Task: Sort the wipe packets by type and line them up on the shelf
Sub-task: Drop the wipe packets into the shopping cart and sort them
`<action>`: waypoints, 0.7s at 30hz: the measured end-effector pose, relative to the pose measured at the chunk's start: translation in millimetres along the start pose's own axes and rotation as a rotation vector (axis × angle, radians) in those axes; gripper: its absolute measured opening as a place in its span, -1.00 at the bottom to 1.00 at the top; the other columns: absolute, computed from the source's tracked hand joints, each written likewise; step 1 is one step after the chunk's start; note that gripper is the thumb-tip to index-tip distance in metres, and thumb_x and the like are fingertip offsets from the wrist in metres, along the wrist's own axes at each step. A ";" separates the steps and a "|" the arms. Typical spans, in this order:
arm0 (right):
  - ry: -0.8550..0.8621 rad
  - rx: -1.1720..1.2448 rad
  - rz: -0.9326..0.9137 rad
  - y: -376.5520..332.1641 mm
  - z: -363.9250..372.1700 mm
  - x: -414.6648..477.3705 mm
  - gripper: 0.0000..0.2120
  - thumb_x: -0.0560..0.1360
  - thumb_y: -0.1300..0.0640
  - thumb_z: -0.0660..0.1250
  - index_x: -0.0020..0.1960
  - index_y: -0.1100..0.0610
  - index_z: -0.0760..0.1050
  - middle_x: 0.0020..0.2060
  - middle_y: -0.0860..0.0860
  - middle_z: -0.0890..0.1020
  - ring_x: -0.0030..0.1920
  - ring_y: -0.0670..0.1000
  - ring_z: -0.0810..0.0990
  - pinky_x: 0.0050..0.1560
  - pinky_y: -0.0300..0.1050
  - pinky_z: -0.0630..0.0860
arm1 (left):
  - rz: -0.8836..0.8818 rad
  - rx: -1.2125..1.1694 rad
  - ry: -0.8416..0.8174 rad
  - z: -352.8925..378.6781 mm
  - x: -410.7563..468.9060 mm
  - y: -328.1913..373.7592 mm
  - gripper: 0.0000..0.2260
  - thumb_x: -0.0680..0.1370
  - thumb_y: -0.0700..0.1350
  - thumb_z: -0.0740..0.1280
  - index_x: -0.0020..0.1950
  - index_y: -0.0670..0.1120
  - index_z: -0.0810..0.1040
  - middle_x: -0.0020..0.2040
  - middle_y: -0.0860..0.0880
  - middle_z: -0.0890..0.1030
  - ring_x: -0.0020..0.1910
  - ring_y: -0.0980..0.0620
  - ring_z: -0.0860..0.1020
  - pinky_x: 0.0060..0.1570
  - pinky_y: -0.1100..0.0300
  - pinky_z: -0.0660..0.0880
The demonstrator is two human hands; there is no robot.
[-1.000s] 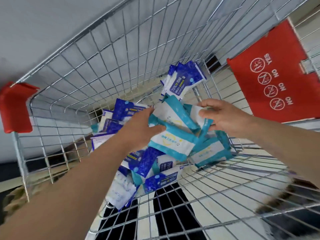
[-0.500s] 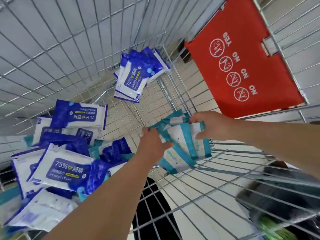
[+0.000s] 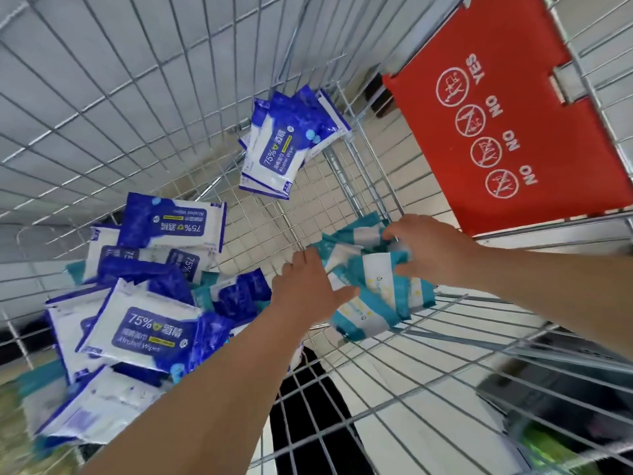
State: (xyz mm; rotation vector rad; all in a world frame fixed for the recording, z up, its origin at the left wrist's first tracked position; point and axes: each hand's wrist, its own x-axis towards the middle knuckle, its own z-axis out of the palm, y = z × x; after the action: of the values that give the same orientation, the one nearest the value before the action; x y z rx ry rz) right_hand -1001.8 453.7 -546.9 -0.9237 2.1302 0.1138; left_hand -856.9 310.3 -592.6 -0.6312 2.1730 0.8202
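Both hands in the wire cart (image 3: 144, 97), on the teal wipe packets (image 3: 376, 296) bunched at the cart's right side. Left hand (image 3: 308, 289) spread flat, fingers apart, pressing the stack's left edge, not gripping. Right hand (image 3: 431, 248) half-open, fingers curled over the top packets; can't tell whether it grips. Blue alcohol wipe packets (image 3: 144, 323) piled left, a few more (image 3: 287, 142) in the far corner. Lower-left pile blurred. Red flap (image 3: 513, 186) upper right.
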 end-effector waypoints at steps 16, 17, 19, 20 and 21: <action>-0.112 0.109 -0.239 -167.5 66.0 -3.4 -0.53 0.41 0.08 0.42 0.28 0.09 0.42 0.11 0.01 0.51 0.12 0.04 0.48 0.07 -0.06 0.45 | 0.122 0.465 0.145 -108.6 -111.8 -153.6 -0.59 0.41 0.11 0.44 0.22 0.11 0.46 0.13 0.06 0.49 0.14 0.00 0.44 0.09 0.13 0.34; -0.112 0.060 -0.234 -171.2 69.8 -1.6 -0.55 0.40 0.07 0.42 0.24 0.11 0.42 0.07 0.02 0.52 0.07 0.06 0.50 0.02 -0.05 0.47 | 0.127 0.462 0.152 -109.5 -113.6 -157.7 -0.63 0.42 0.09 0.44 0.19 0.10 0.47 0.10 0.06 0.50 0.12 0.00 0.45 0.08 0.13 0.35; -0.143 0.024 -0.222 -175.1 74.8 1.8 -0.68 0.39 0.07 0.41 0.09 0.13 0.44 -0.07 0.02 0.51 -0.06 0.07 0.52 -0.15 -0.06 0.45 | 0.119 0.461 0.130 -111.3 -116.5 -164.0 -0.73 0.46 0.04 0.40 0.14 0.10 0.51 0.07 0.07 0.52 0.10 0.00 0.48 0.07 0.13 0.39; -0.180 0.028 -0.216 -176.5 75.6 3.3 -0.74 0.40 0.08 0.41 0.02 0.14 0.45 -0.13 0.02 0.50 -0.11 0.07 0.52 -0.21 -0.08 0.42 | 0.107 0.451 0.104 -111.3 -117.7 -167.7 -0.77 0.47 0.02 0.38 0.13 0.10 0.53 0.06 0.06 0.52 0.10 0.00 0.49 0.07 0.12 0.41; -0.219 0.042 -0.214 -177.3 75.0 3.7 -0.77 0.41 0.09 0.41 -0.01 0.16 0.47 -0.14 0.03 0.49 -0.13 0.09 0.51 -0.22 -0.08 0.41 | 0.088 0.421 0.078 -110.8 -119.2 -171.5 -0.78 0.49 0.00 0.37 0.13 0.08 0.55 0.06 0.04 0.52 0.10 -0.01 0.50 0.07 0.11 0.43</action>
State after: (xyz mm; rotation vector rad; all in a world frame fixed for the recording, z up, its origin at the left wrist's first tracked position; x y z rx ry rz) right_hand -840.7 349.5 -562.6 -1.0583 1.8154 0.0590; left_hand -722.7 137.1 -503.8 -0.3599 2.3608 0.3637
